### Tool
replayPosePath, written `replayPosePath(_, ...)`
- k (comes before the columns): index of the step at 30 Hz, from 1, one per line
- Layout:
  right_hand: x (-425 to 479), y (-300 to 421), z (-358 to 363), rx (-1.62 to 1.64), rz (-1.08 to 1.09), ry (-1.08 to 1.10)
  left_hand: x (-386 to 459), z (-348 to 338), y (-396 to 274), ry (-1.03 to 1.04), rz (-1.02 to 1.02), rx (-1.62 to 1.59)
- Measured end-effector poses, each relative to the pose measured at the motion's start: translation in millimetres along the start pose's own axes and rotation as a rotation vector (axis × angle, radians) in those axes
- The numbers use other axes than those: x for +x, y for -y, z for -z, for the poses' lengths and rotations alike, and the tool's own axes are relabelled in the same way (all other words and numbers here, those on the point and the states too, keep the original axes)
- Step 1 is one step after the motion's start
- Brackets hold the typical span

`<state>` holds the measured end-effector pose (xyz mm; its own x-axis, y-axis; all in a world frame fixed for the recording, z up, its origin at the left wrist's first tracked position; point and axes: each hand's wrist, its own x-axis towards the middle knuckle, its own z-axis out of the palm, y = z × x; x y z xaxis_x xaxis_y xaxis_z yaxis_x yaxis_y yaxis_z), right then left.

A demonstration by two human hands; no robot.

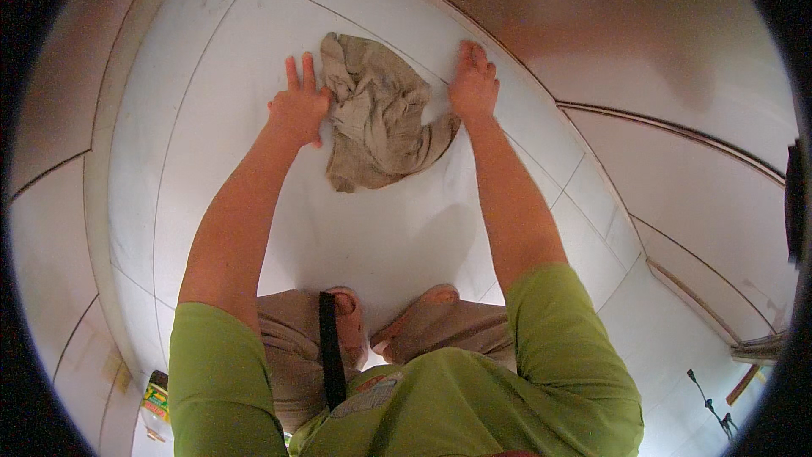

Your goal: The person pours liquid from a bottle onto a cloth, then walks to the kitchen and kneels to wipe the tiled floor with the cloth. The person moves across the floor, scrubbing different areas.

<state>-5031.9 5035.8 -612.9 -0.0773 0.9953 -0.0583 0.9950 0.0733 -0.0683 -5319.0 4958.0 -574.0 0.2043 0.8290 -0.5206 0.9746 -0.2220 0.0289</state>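
A crumpled grey-brown cloth lies spread on the pale tiled floor in front of my feet. My left hand is at the cloth's left edge, fingers apart, with two of them pointing away from me; its thumb side is beside the cloth, and whether it touches cannot be told. On the right, my right hand is near the floor, just above the cloth's right tip, with its fingers bent and slightly blurred. What lies under that palm is hidden.
A wall with panels rises along the right, another wall along the left. A container with a colourful label stands at the lower left. A dark cable with a plug lies at the lower right. My shoes are close below the cloth.
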Motion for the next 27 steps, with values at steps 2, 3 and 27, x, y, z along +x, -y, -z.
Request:
replayPosePath(2, 5, 0, 0, 0.010, -0.035, 0.012, 1, 1, -1, -0.016, -0.017, -0.022)
replayPosePath(3, 3, 1, 1, 0.003, -0.034, 0.002, 1, 2, -1, -0.026, -0.020, -0.035)
replayPosePath(27, -90, -143, -21, -0.061, -0.496, -0.139, -3, 7, -1, -0.008, 0.059, -0.016)
